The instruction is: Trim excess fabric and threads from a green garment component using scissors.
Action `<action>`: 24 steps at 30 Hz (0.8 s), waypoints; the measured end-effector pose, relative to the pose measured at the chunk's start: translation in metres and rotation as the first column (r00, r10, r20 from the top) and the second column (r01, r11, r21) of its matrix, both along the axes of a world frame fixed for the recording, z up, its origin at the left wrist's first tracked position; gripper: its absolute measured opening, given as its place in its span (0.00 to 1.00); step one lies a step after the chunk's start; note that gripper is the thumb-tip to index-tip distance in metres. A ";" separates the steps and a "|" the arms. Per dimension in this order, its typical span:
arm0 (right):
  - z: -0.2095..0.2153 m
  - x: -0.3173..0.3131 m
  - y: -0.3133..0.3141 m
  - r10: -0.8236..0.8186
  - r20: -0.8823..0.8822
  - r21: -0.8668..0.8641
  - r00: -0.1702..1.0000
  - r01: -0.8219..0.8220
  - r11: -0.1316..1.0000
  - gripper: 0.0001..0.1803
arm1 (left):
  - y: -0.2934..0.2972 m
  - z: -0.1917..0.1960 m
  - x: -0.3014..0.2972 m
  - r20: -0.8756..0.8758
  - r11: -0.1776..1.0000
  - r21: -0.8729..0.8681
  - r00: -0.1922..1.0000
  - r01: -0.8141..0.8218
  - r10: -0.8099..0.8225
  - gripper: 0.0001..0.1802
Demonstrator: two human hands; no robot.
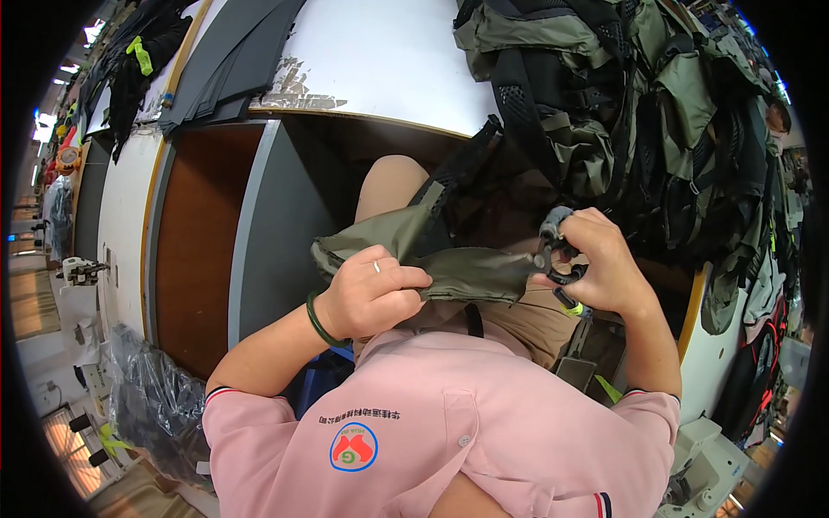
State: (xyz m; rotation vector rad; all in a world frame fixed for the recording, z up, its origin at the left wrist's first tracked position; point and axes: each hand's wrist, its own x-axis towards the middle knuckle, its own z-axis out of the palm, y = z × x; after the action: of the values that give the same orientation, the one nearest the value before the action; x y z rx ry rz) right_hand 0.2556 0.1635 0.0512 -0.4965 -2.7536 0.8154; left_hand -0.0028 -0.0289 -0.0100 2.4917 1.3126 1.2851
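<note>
Across my lap lies an olive-green fabric piece (475, 274), with a black mesh strap (458, 177) running up from it toward the table edge. My left hand (373, 292) is closed on the fabric's left part, its fingers curled over the cloth. In my right hand (604, 255) is a pair of scissors (547, 244), with dark wrapped handle loops. The blades are blurred and point left at the fabric's right end; whether they are open or closed on it I cannot tell. A bit of bright yellow-green (570, 304) shows just below the scissors.
A white tabletop (380, 60) with a worn, peeling edge stands ahead. Dark grey sheets (229, 60) hang over it at left, above cabinet partitions (259, 233). Olive and black backpack pieces (596, 104) pile up at right. Clear plastic wrap (160, 406) lies at lower left; a sewing machine (704, 466) stands lower right.
</note>
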 end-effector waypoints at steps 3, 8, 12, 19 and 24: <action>-0.006 0.010 0.001 0.009 0.041 0.095 0.999 -0.012 0.995 0.16 | 0.001 0.001 0.001 0.011 1.000 0.016 1.000 -0.014 0.014 0.08; -0.011 0.012 0.000 0.068 0.120 0.142 0.990 -0.085 0.986 0.14 | 0.000 -0.002 0.003 0.043 1.000 0.015 0.999 0.007 -0.008 0.15; -0.015 0.008 -0.001 0.070 0.124 0.171 0.990 -0.091 0.981 0.14 | 0.001 0.002 0.003 0.015 1.000 -0.001 1.000 0.017 -0.017 0.10; -0.019 0.005 -0.001 0.090 0.109 0.202 0.990 -0.111 0.973 0.15 | 0.002 0.002 0.003 0.022 1.000 -0.002 1.000 0.002 -0.002 0.09; -0.019 0.005 -0.001 0.088 0.116 0.213 0.989 -0.111 0.971 0.16 | 0.001 0.001 0.003 0.025 1.000 -0.002 1.000 0.004 -0.004 0.10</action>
State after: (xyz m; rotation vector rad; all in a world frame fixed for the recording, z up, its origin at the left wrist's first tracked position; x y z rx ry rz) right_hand 0.2605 0.1628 0.0319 -0.3708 -2.9403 0.5086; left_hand -0.0003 -0.0276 -0.0086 2.4670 1.3026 1.3093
